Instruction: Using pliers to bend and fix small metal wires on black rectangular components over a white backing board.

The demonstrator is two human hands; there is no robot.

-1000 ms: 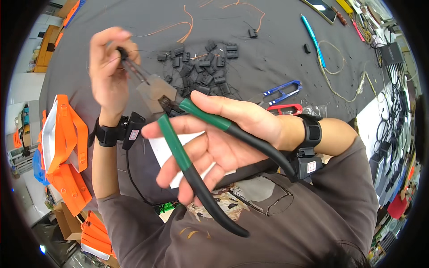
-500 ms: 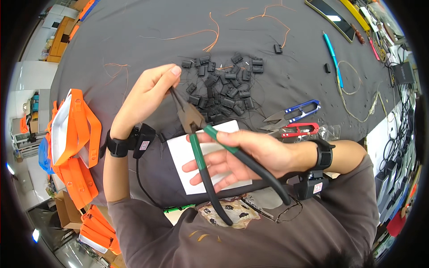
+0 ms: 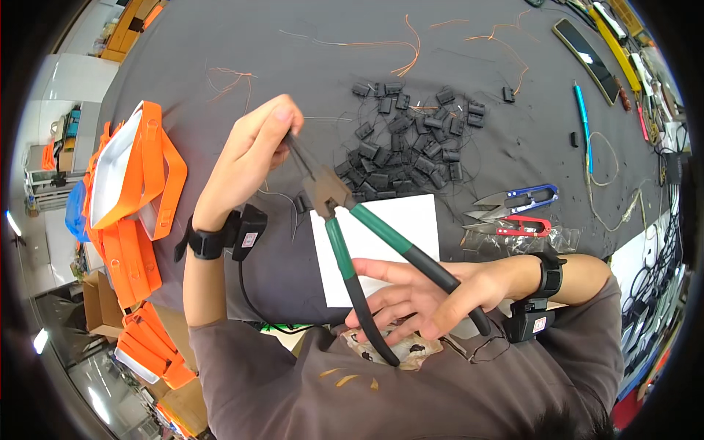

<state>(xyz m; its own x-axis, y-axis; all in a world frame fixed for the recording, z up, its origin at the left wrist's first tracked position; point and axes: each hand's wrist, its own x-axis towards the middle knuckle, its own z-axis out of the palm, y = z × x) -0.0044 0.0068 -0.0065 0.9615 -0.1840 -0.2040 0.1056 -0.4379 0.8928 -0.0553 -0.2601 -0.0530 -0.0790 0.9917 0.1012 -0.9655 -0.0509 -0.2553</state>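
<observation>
A pair of long-nosed pliers (image 3: 326, 192) with green and black handles slants across the middle, its handles spread wide. My left hand (image 3: 253, 150) is closed at the narrow jaw tips; whether a small piece is also in its fingers is hidden. Lower down, my right hand (image 3: 429, 297) holds the handles loosely. Its fingers pass behind them and its thumb crosses the right one. Beyond the pliers lies a pile of small black blocks (image 3: 400, 139) with thin wires. A white sheet (image 3: 392, 227) lies beneath the pliers.
To the right lie blue-handled snips (image 3: 539, 195) and red-handled snips (image 3: 529, 226). A blue pen (image 3: 584, 121), a phone (image 3: 587, 60) and a tangle of cables stand farther right. Copper wire strands (image 3: 412, 55) lie at the back. Orange straps (image 3: 121, 209) hang at the left edge.
My right hand has slid down the handles, its thumb leaving the green part. The left hand stays at the jaw tips. The whole table view has shifted to the right.
</observation>
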